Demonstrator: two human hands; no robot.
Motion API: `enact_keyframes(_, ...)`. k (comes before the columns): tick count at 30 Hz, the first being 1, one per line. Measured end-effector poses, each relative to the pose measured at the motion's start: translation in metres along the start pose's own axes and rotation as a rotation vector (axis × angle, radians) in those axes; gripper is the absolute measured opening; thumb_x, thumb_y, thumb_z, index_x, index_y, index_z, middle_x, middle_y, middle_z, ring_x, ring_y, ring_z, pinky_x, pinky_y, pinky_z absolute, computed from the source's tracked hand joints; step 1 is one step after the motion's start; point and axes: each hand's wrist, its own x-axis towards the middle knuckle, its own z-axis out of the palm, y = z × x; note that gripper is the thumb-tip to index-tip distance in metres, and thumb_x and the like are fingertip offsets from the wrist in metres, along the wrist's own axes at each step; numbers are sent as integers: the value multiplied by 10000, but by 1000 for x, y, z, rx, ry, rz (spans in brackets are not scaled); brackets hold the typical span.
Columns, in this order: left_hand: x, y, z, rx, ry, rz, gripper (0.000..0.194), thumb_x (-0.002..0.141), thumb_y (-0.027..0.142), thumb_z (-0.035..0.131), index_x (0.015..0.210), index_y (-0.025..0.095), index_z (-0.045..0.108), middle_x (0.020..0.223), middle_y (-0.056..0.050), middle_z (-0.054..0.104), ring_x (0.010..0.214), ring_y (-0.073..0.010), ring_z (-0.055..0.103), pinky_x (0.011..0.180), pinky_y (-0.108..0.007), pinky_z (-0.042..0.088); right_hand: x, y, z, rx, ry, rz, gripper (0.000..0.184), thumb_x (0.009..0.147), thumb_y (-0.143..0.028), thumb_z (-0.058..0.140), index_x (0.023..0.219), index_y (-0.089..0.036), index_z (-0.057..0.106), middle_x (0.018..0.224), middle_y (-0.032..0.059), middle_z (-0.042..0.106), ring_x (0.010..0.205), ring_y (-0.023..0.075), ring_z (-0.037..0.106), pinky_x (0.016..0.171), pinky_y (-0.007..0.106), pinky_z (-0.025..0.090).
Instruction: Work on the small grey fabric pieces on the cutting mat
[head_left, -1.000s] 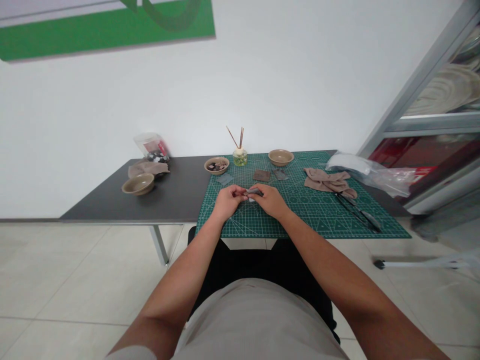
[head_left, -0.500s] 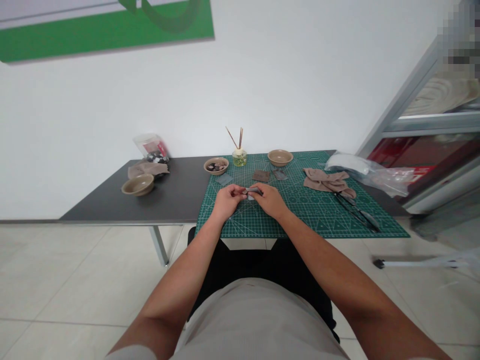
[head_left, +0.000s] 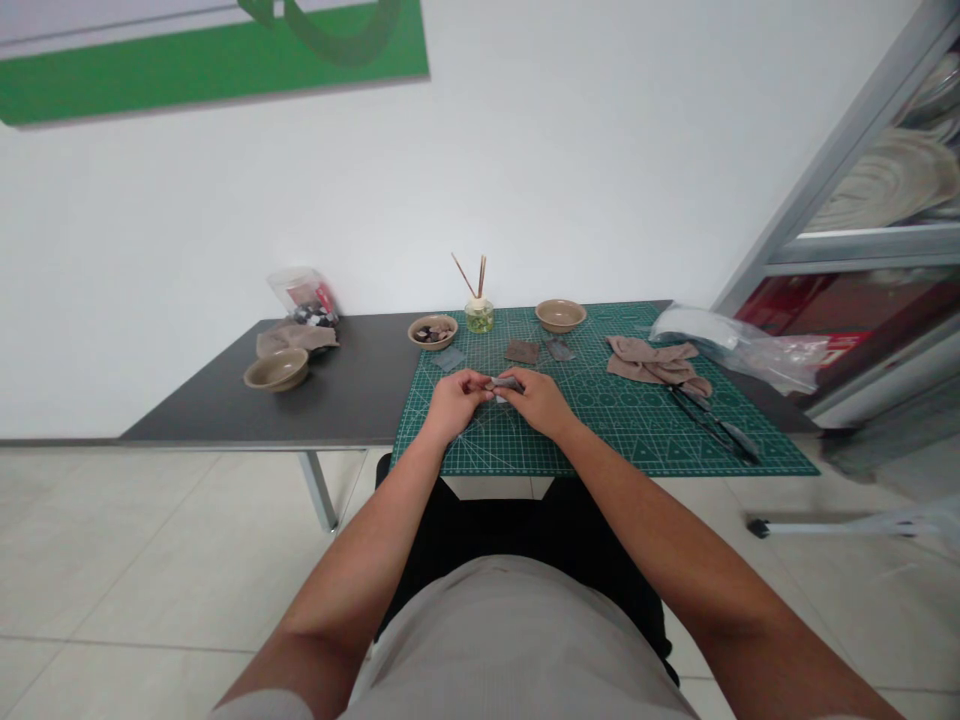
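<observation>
Grey piece (head_left: 510, 383), small, in R hand (head_left: 541, 400), thumb below & fingers above: narrow pinch. L hand (head_left: 454, 402) meets it, fingertips closed nr a small tan bit (head_left: 489, 385), apparently pinched; detail too small to be sure. Both just above green mat (head_left: 615, 430), nr its front edge, L of ctr.

Handling (my est.): grey piece v. light, thin, bendable, prob. a bit rough, so low slip risk; could crease or tear if pulled. Best hold: thumb + index flat on opp. faces, close to working edge. Tan bit prob. hard, light, easily lost from fingertips; hold by its sides.

Looks: grey piece matte, mid-grey, slightly curved, partly hidden by R fingers. Pale patch (head_left: 501, 399) just below, poss. its back; can't tell. Tan bit mostly covered.

Outward: beyond hands, flat on mat, blue-grey sheet (head_left: 450, 358), brown square (head_left: 523, 350), dark grey scrap (head_left: 559, 348) beside it. Behind: bowl w/ dark & tan pebbles (head_left: 433, 346), reed bottle (head_left: 480, 316), 2nd bowl (head_left: 561, 325). Far R: crumpled brown cloth (head_left: 649, 360).
</observation>
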Motion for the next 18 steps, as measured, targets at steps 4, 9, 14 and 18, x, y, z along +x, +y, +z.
enact_keyframes(4, 0, 0, 0, -8, 0, 0, 205, 637, 218, 733, 832, 160, 702, 723, -8, 688, 650, -136, 600, 671, -281, 465, 0, 0, 0, 1, 11, 4, 104, 839, -270, 661, 917, -210, 695, 833, 21, 719, 786, 179, 651, 743, 282, 449)
enact_keyframes(9, -1, 3, 1, -34, 3, -14, 199, 632, 211, 735, 818, 156, 693, 740, -16, 695, 663, -139, 606, 682, -287, 471, 0, 1, 1, 0, -2, -15, 116, 844, -237, 652, 948, -201, 690, 880, 30, 722, 825, 180, 654, 774, 286, 448)
enact_keyframes(14, -2, 6, 1, -13, 5, -16, 191, 635, 215, 728, 816, 163, 692, 743, -14, 695, 666, -144, 605, 683, -293, 475, 0, 0, 1, 7, 8, 4, 98, 842, -252, 655, 922, -210, 693, 856, 25, 721, 808, 180, 653, 765, 288, 448)
enact_keyframes(18, -3, 6, 1, 16, 4, -9, 190, 637, 210, 722, 819, 162, 694, 709, -2, 678, 641, -134, 587, 659, -279, 462, 0, 1, 0, 24, -17, -3, 103, 843, -245, 641, 930, -212, 685, 860, 19, 714, 806, 175, 646, 754, 283, 439)
